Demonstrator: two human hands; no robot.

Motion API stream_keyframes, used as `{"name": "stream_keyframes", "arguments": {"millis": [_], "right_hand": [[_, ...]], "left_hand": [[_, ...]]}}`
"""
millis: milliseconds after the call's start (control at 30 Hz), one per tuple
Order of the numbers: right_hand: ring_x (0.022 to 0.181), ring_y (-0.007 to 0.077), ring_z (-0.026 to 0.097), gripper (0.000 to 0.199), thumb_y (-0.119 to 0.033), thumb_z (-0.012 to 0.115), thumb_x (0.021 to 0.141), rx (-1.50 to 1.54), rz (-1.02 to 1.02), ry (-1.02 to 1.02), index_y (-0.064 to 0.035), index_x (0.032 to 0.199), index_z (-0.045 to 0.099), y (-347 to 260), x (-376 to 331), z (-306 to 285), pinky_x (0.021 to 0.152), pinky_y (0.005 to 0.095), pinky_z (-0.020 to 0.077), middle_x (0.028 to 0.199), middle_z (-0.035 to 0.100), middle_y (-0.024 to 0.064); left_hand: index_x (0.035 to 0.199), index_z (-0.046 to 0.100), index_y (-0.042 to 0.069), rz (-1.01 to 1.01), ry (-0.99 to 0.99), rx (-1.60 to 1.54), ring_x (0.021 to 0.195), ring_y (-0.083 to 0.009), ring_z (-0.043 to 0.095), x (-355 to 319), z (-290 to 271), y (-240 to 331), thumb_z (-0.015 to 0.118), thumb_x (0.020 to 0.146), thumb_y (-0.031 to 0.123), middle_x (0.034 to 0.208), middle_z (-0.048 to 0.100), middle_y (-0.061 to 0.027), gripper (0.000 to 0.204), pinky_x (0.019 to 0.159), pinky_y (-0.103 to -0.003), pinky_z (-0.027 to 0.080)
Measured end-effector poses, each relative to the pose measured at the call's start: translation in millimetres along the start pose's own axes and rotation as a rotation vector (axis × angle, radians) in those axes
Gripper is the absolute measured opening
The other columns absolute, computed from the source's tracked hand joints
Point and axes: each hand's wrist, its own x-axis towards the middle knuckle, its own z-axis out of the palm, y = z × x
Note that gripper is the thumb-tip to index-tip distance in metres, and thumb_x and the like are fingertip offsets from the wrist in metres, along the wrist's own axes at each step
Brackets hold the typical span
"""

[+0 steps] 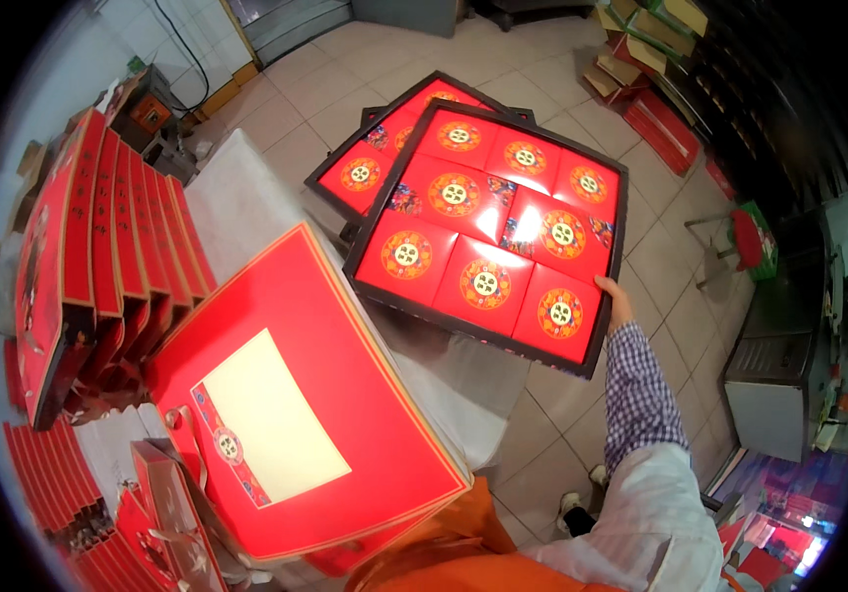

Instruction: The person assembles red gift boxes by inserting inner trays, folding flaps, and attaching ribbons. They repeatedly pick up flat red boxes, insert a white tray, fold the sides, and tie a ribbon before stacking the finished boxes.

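Note:
My right hand (614, 298) grips the near right corner of a dark-framed square tray (610, 259) filled with several red square boxes bearing round gold emblems. The tray is tilted and sits partly over a second, similar tray (370, 168) that rests on the white-covered table (236, 197). My right sleeve is checked under a white cuff. A large red lid (345, 335) with a cream window panel lies tilted in front of me, close to the tray's left edge. My left hand does not show; it may be under the lid.
Several flat red boxes (108, 227) stand on edge in a row at the left. Red gift bags (167, 503) with cord handles lie at the lower left. A grey cabinet (770, 395) stands on the tiled floor at the right, and stacked cartons (641, 54) at the far right.

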Motion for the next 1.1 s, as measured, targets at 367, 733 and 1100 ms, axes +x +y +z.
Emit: {"name": "stream_keyframes", "arguments": {"millis": [367,733,1100], "right_hand": [[0.096,0.0270,0.067,0.033,-0.015,0.069,0.083,0.311,-0.244,0.194,0.0047,0.107,0.058,40.7,-181.7,-42.5,0.085,0.0383,0.0572,0.110,0.066,0.0187],[0.102,0.0277,0.065,0.045,-0.030,0.065,0.084,0.311,-0.456,0.199,0.0017,0.115,0.056,131.9,-442.7,-57.6,0.091,0.0413,0.0543,0.113,0.065,0.0172],[0.107,0.0328,0.062,0.061,-0.034,0.058,0.084,0.438,-0.194,-0.237,0.0036,0.130,0.044,299.9,-605.1,104.1,0.089,0.0440,0.0543,0.124,0.058,0.0222]], "left_hand": [[0.145,0.041,0.009,0.469,-0.189,-0.002,0.112,-0.0182,0.054,57.2,-6.5,-10.4,0.048,0.101,0.023,0.127,0.056,-0.0090,0.046,0.095,-0.032,0.046],[0.146,0.031,0.007,0.852,0.064,0.331,0.077,-0.0439,0.063,34.2,-41.9,51.9,0.044,0.089,-0.001,0.096,0.062,-0.0321,0.059,0.063,-0.050,0.047],[0.130,0.049,0.000,0.986,0.091,0.282,0.102,-0.0459,0.059,63.1,-60.7,57.1,0.050,0.088,0.008,0.109,0.063,-0.0284,0.043,0.086,-0.050,0.047]]}}
